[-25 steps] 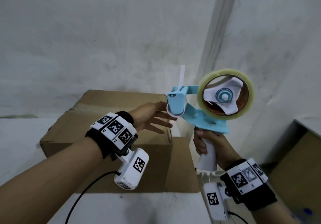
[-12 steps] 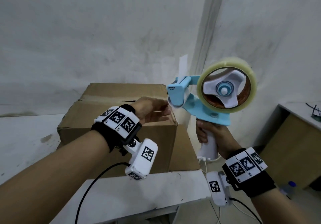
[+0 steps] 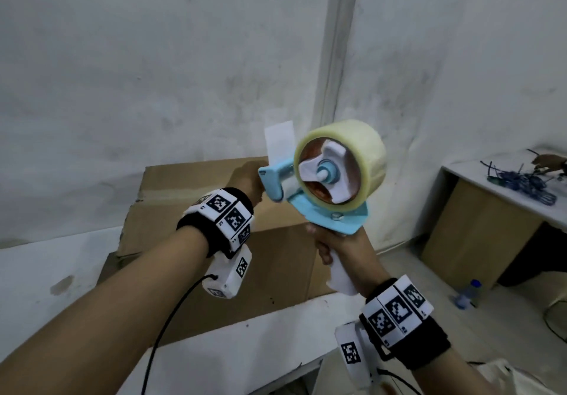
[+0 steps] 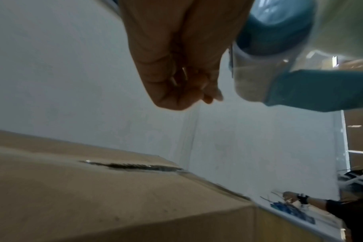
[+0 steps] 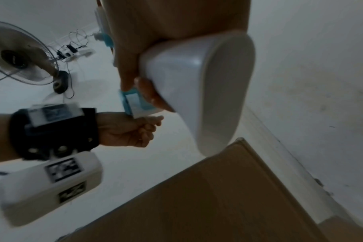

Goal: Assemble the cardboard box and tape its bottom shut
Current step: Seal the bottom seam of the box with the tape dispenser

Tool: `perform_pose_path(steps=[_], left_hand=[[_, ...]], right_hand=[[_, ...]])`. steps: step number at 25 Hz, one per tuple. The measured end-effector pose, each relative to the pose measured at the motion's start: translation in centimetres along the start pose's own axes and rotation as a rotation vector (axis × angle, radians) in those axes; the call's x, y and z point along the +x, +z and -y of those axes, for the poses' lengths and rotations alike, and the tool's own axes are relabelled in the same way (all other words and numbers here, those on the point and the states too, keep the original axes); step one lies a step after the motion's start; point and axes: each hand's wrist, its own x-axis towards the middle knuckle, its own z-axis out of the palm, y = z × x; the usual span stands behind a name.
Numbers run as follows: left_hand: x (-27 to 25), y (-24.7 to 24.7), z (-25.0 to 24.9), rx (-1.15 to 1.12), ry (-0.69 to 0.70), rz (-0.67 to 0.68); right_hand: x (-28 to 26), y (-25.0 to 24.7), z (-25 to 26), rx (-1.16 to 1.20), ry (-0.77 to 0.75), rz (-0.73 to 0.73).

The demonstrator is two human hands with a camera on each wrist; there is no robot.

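Note:
The brown cardboard box (image 3: 276,265) stands on a white table, its top flaps closed with a dark slit along the seam (image 4: 135,166). My right hand (image 3: 340,247) grips the white handle (image 5: 197,81) of a blue tape dispenser (image 3: 325,213), held up above the box's right end. It carries a roll of clear tape (image 3: 365,146), and a loose tape end (image 3: 279,140) sticks straight up. My left hand (image 3: 245,177) hovers over the box just left of the dispenser's front. Its fingers (image 4: 176,73) are curled in, with nothing visible between them.
The white table (image 3: 245,348) ends just right of the box. Further right stands a desk (image 3: 491,232) with tangled blue cables (image 3: 521,177). A water bottle (image 3: 468,293) stands on the floor. A fan (image 5: 17,54) shows in the right wrist view. Another person's hand (image 4: 300,199) is at the far desk.
My left hand rose from the box top to the dispenser's front and its fingers curled in. The dispenser turned, so the roll's width now faces me.

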Motion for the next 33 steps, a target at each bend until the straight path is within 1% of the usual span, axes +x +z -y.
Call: perform_pose_path(steps=[2, 5, 6, 8, 10, 14, 16, 18, 20, 23, 24, 26, 28, 31, 33], left_hand=[[0.5, -0.6, 0.5, 0.001, 0.004, -0.007], [1.0, -0.8, 0.1, -0.098, -0.011, 0.064], [1.6, -0.9, -0.2, -0.090, -0.009, 0.080], [2.6, -1.5, -0.5, -0.017, 0.056, 0.066], [4.2, -1.8, -1.1, -0.025, 0.115, 0.036], [8.0, -1.2, -2.7, 0.035, 0.173, 0.037], [10.9, -2.1, -3.1, 0.100, 0.208, 0.008], [14.5, -2.9, -3.2, 0.148, 0.221, 0.015], [17.6, -2.3, -3.1, 0.186, 0.203, 0.067], [22.5, -0.5, -2.7, 0.216, 0.085, 0.160], [23.9, 0.0, -2.2, 0.268, 0.086, 0.206], [27.3, 1.3, -0.7, 0.406, 0.128, 0.255], [29.6, 2.7, 0.9, 0.488, 0.146, 0.280], [31.5, 4.8, 2.9, 0.582, 0.110, 0.316], [32.1, 5.4, 3.7, 0.624, 0.093, 0.358]], right_hand=[[-0.9, 1.6, -0.6, -0.002, 0.039, -0.079], [-1.5, 2.8, -0.6, -0.023, 0.062, -0.158], [-1.7, 2.9, -0.3, -0.016, 0.059, -0.197], [-2.2, 2.9, 0.4, -0.001, 0.067, -0.251], [-2.3, 2.5, 1.2, -0.011, 0.060, -0.285], [-0.4, 1.3, 2.4, -0.071, 0.053, -0.289], [0.5, 0.6, 2.7, -0.058, 0.056, -0.302], [2.0, -0.4, 2.3, -0.050, 0.067, -0.304], [4.4, -1.3, 1.3, -0.037, 0.095, -0.276], [9.2, -2.5, 0.0, -0.025, 0.123, -0.242], [10.1, -2.8, -0.2, -0.030, 0.137, -0.230], [12.2, -3.6, -1.7, -0.045, 0.197, -0.207], [13.5, -3.9, -2.8, -0.094, 0.288, -0.186], [14.9, -3.8, -4.0, -0.052, 0.397, -0.167], [15.5, -3.6, -4.3, -0.015, 0.436, -0.159]])
